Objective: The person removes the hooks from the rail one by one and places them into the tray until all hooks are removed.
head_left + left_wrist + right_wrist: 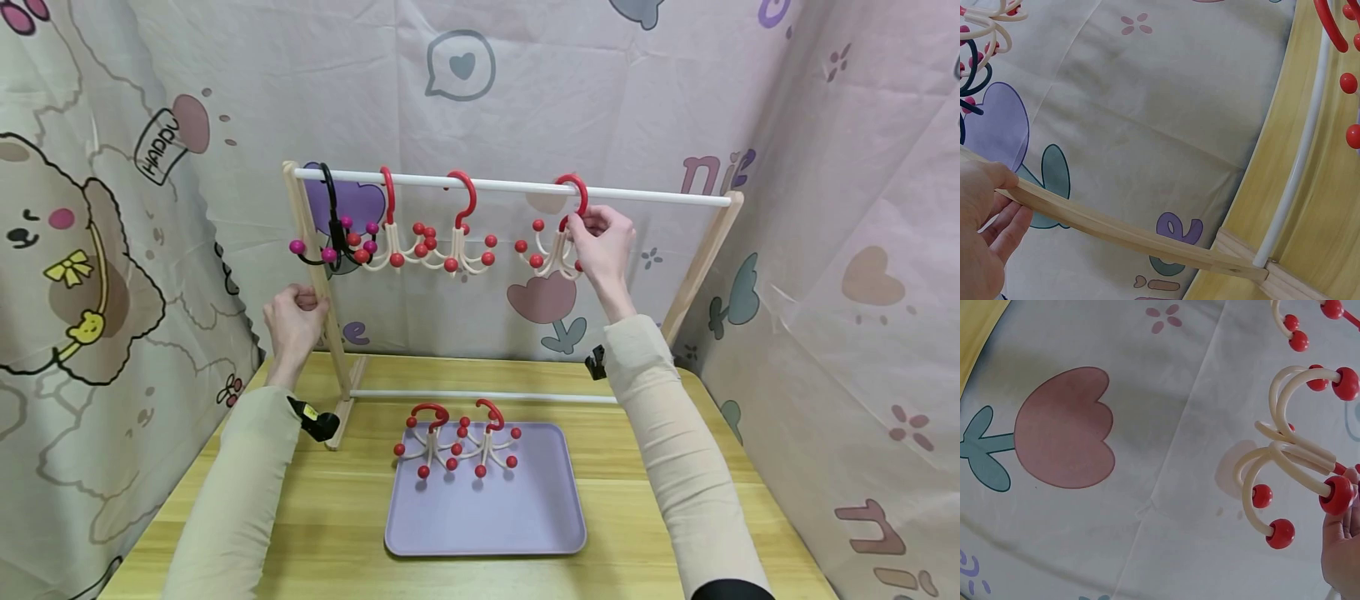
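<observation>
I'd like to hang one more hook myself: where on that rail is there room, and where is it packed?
Free: the white rail between the right hand and the right post. Crowded: the left end, where the black hook and two red hooks bunch together.

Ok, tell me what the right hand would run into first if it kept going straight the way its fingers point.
Probably the white rail: the right hand points up and left, pinching the red hook hung on it. Beyond is the printed curtain, though depth is unclear.
</observation>
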`<state>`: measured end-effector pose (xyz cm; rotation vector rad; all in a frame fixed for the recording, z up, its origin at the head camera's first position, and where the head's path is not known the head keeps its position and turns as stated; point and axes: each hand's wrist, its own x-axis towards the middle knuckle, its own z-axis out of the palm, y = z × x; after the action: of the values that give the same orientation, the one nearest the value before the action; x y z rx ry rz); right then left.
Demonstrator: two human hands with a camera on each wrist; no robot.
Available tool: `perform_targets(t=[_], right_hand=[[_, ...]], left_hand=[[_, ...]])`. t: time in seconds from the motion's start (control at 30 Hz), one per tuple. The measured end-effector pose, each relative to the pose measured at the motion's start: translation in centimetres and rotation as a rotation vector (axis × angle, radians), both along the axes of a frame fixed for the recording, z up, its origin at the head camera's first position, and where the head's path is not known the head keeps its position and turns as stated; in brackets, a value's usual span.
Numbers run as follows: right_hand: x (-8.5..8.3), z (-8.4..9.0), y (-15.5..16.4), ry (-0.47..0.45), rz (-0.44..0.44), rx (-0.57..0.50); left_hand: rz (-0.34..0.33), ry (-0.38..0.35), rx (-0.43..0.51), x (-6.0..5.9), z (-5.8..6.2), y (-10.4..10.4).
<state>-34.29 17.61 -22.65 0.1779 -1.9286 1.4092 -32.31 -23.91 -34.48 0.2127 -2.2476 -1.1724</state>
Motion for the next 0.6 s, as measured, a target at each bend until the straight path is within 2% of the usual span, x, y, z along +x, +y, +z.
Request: perform_targets(t=[0.6], right_hand=[[0.78, 0.8, 0.31, 0.053, 0.036, -0.06]], left_hand=[[0.011, 0.016, -0.009, 0.05, -0.02, 0.09]])
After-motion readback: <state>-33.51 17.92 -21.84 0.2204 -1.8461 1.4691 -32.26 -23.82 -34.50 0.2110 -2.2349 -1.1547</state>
